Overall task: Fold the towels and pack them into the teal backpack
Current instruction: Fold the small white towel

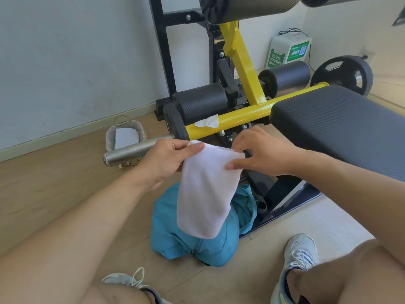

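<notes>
Currently, in the head view, the step in hand appears to be the folding of a white towel [202, 189], held in mid-air at the centre of the frame. The left hand [168, 163] pinches the towel's upper left corner between thumb and fingers; the right hand [260, 154] pinches the upper right corner in the same way. Both grips are therefore closed on the towel, and neither is released.

The towel hangs straight down from the two grips as a narrow panel, which suggests it is already doubled lengthwise. Its lower edge hangs in front of the teal backpack [197, 244], which lies slumped on the wooden floor [54, 189] in the lower centre of the frame, directly below the hands. Whether towel and backpack touch cannot be told. A zip runs down the front of the backpack; its top opening is hidden behind the towel.

Next move, as a judgement: bring the lower edge up to the held corners for one more fold, then lower the bundle into the backpack. This calls for one hand to free itself and open the backpack's mouth.

A small white wipe [207, 121] lies on the yellow bar [241, 116] of the bench [341, 119], above the hands.
</notes>
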`<action>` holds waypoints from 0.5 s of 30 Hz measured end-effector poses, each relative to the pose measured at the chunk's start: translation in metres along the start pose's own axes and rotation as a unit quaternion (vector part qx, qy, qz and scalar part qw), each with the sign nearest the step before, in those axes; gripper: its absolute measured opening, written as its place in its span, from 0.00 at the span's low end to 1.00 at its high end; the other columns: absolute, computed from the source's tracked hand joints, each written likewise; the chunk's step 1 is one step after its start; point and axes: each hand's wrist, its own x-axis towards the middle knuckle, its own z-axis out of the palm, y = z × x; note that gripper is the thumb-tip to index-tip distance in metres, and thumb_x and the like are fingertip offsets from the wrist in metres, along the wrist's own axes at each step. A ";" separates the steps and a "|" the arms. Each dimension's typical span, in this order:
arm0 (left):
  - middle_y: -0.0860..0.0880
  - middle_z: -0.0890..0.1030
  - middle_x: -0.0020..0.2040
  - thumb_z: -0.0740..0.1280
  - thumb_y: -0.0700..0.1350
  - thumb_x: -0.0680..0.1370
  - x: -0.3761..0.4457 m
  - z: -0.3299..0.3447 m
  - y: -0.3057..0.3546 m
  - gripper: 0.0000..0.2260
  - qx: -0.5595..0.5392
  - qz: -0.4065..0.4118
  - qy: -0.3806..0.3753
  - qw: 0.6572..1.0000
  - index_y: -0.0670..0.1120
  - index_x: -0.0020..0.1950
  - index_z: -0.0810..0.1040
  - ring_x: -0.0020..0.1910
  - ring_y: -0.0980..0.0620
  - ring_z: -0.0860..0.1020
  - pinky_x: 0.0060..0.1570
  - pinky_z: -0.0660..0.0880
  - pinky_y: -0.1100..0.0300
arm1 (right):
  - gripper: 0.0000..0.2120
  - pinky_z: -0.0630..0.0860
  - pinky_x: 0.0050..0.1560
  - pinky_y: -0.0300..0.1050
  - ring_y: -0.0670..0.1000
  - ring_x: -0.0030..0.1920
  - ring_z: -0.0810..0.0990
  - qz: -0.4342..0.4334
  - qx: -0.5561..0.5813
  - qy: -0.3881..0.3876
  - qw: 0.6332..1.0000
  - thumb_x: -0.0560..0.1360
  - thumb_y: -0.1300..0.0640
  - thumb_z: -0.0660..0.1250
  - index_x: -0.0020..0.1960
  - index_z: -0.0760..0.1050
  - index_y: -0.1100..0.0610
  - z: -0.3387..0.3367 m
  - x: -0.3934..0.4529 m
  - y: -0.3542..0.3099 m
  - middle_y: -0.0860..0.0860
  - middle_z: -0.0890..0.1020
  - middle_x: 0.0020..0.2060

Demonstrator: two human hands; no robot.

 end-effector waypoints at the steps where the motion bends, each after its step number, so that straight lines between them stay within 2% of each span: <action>1: 0.49 0.88 0.48 0.72 0.51 0.77 0.002 -0.003 -0.002 0.10 0.029 0.002 0.017 0.999 0.47 0.53 0.87 0.48 0.48 0.86 0.52 0.83 0.56 | 0.21 0.66 0.58 0.43 0.48 0.62 0.69 0.013 0.003 0.022 1.000 0.71 0.31 0.68 0.48 0.83 0.48 -0.001 -0.001 0.003 0.43 0.78 0.55; 2: 0.51 0.88 0.46 0.72 0.52 0.77 0.003 -0.006 -0.004 0.10 0.053 0.006 0.034 0.998 0.48 0.53 0.87 0.49 0.48 0.86 0.53 0.83 0.56 | 0.19 0.67 0.57 0.43 0.48 0.62 0.71 0.024 0.015 0.048 0.998 0.71 0.32 0.69 0.44 0.82 0.49 -0.002 -0.002 0.004 0.44 0.79 0.55; 4: 0.52 0.88 0.44 0.73 0.52 0.77 0.004 -0.007 -0.006 0.10 0.072 0.015 0.062 0.995 0.48 0.51 0.88 0.46 0.51 0.86 0.51 0.83 0.57 | 0.18 0.75 0.55 0.47 0.47 0.56 0.77 0.038 0.063 0.095 0.993 0.71 0.34 0.71 0.41 0.81 0.50 -0.002 -0.004 0.002 0.45 0.83 0.50; 5: 0.53 0.88 0.43 0.74 0.52 0.76 0.004 -0.007 -0.006 0.09 0.074 0.021 0.068 0.995 0.49 0.50 0.88 0.44 0.53 0.85 0.48 0.83 0.60 | 0.17 0.79 0.52 0.50 0.46 0.51 0.80 0.046 0.097 0.122 0.987 0.70 0.36 0.73 0.41 0.81 0.50 -0.001 -0.005 -0.001 0.45 0.84 0.46; 7: 0.54 0.88 0.42 0.75 0.51 0.76 0.006 -0.006 -0.006 0.07 0.076 0.030 0.071 0.994 0.49 0.48 0.88 0.42 0.56 0.84 0.45 0.82 0.63 | 0.17 0.81 0.46 0.49 0.45 0.43 0.83 0.063 0.164 0.155 0.972 0.68 0.39 0.78 0.45 0.77 0.49 -0.001 -0.004 -0.004 0.45 0.85 0.39; 9: 0.55 0.86 0.40 0.76 0.52 0.74 0.007 -0.006 -0.005 0.07 0.087 0.053 0.074 0.992 0.49 0.45 0.88 0.39 0.59 0.82 0.46 0.80 0.65 | 0.19 0.79 0.45 0.45 0.46 0.40 0.83 0.060 0.190 0.119 0.973 0.70 0.43 0.78 0.54 0.74 0.49 -0.003 -0.003 -0.006 0.46 0.85 0.37; 11: 0.58 0.80 0.34 0.76 0.53 0.74 0.008 -0.005 -0.002 0.07 0.137 0.081 0.086 0.984 0.50 0.43 0.88 0.32 0.64 0.76 0.39 0.72 0.73 | 0.17 0.76 0.45 0.44 0.46 0.40 0.82 0.046 0.162 0.041 0.985 0.74 0.45 0.75 0.59 0.77 0.47 -0.004 -0.005 -0.008 0.49 0.84 0.37; 13: 0.59 0.76 0.27 0.74 0.54 0.76 0.006 -0.003 0.003 0.07 0.175 0.076 0.082 0.978 0.52 0.42 0.86 0.26 0.63 0.73 0.31 0.68 0.73 | 0.09 0.76 0.45 0.46 0.51 0.42 0.81 0.043 0.161 -0.023 0.986 0.76 0.47 0.73 0.55 0.82 0.47 -0.003 -0.007 -0.011 0.54 0.84 0.41; 15: 0.56 0.78 0.27 0.70 0.55 0.79 0.004 0.000 0.007 0.11 0.160 0.044 0.061 0.984 0.50 0.42 0.83 0.25 0.60 0.77 0.29 0.74 0.65 | 0.06 0.80 0.49 0.52 0.55 0.45 0.83 0.033 0.187 -0.033 0.981 0.76 0.48 0.74 0.50 0.83 0.48 0.002 -0.008 -0.020 0.56 0.85 0.44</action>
